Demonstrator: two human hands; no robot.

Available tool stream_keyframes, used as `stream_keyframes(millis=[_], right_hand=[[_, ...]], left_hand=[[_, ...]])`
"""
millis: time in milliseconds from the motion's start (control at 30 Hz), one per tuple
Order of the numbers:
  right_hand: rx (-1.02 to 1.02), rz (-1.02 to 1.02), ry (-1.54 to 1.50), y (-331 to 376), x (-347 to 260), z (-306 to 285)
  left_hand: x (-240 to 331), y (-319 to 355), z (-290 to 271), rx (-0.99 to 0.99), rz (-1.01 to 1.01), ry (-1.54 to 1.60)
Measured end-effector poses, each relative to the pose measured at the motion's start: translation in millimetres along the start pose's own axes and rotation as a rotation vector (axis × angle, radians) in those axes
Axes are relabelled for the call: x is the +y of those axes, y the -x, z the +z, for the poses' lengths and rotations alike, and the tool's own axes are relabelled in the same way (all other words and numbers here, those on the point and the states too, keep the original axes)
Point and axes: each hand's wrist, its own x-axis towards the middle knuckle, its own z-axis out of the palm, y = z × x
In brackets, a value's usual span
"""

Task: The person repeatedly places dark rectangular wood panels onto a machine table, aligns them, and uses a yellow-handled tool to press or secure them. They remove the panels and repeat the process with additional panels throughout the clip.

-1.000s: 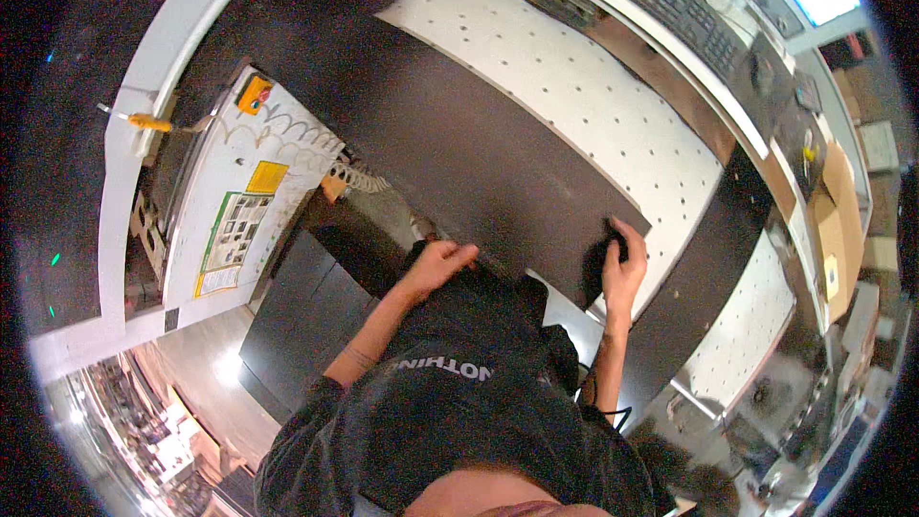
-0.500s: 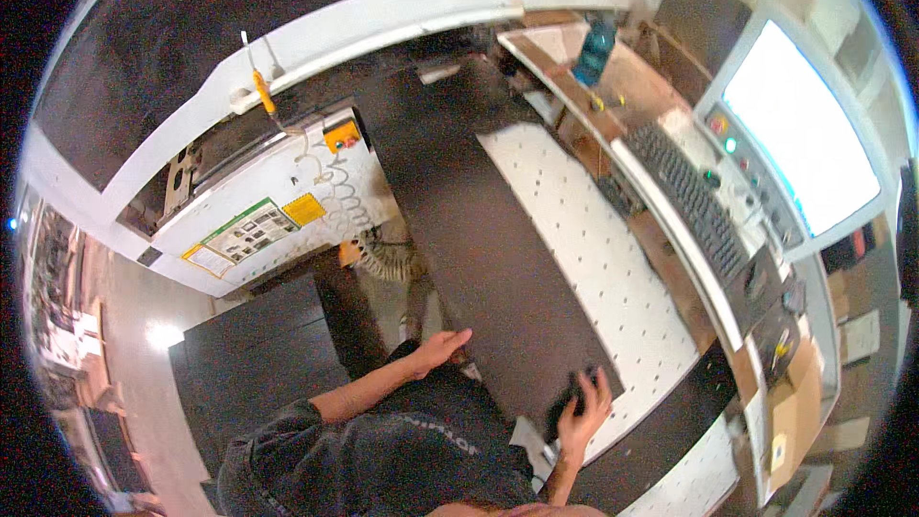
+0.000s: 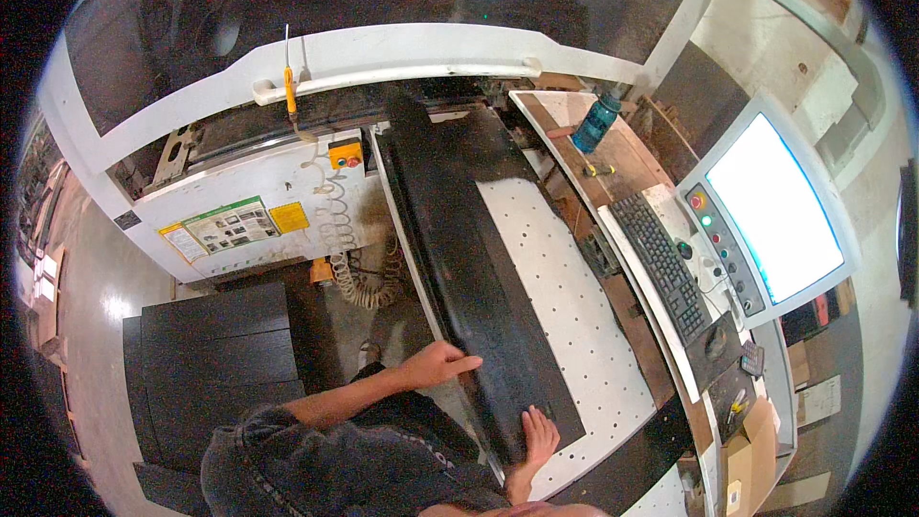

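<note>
Black, long, flat rectangular panel (image 3: 474, 268) lying lengthwise on a white perforated machine bed (image 3: 565, 316), its far end reaching under the machine's housing, its near end close to the bed's front edge. Left hand (image 3: 442, 364) set against the panel's left long edge, fingers stretched out flat and pointing right, not curled round anything. Right hand (image 3: 538, 433) pressed on the panel's near end, fingers spread and extended, palm down, gripping nothing.

Beyond the bed, a large white machine housing with dark tinted window panes (image 3: 383, 0) and a white horizontal handle bar (image 3: 402, 77). Hanging by that bar, an orange-handled screwdriver (image 3: 287, 86). On the white front plate to the left, a yellow box with a red emergency button (image 3: 345, 155), a coiled pale hose (image 3: 359, 268) dangling beneath, and yellow and green stickers (image 3: 230, 225).

To the right, a brown wooden shelf (image 3: 613, 148) carrying a teal plastic bottle (image 3: 595, 123). Nearer, a black keyboard (image 3: 661, 263) on a white console, beside a bright glowing monitor (image 3: 771, 206) with a column of coloured buttons (image 3: 718, 249) along its left side.

Lower left, a stack of dark boards (image 3: 215, 354) resting on a shiny grey concrete floor (image 3: 86, 345). Cardboard boxes (image 3: 751, 440) at the lower right.
</note>
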Motion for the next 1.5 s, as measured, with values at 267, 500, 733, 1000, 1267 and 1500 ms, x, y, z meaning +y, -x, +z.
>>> stream_keyframes(millis=[267,500,733,1000,1267,1500], right_hand=[[0.191,0.185,-0.181,-40,-10,-25],[0.284,0.287,-0.226,-42,-12,-22],[0.309,0.303,-0.121,-49,-41,-32],[0.442,0.322,-0.011,-27,-45,-32],[0.825,0.256,0.165,33,-37,-132],[1.107,0.596,0.457,127,-40,-188]], left_hand=[[35,-43,-5,-0.248,0.265,0.372],[-55,-120,-47,0.0,-0.139,0.787],[-85,-239,-127,0.038,0.027,1.338],[-64,-289,-128,-0.161,-0.003,1.596],[-28,-205,-18,-0.103,-0.509,1.732],[18,-155,34,0.106,-0.76,1.603]])
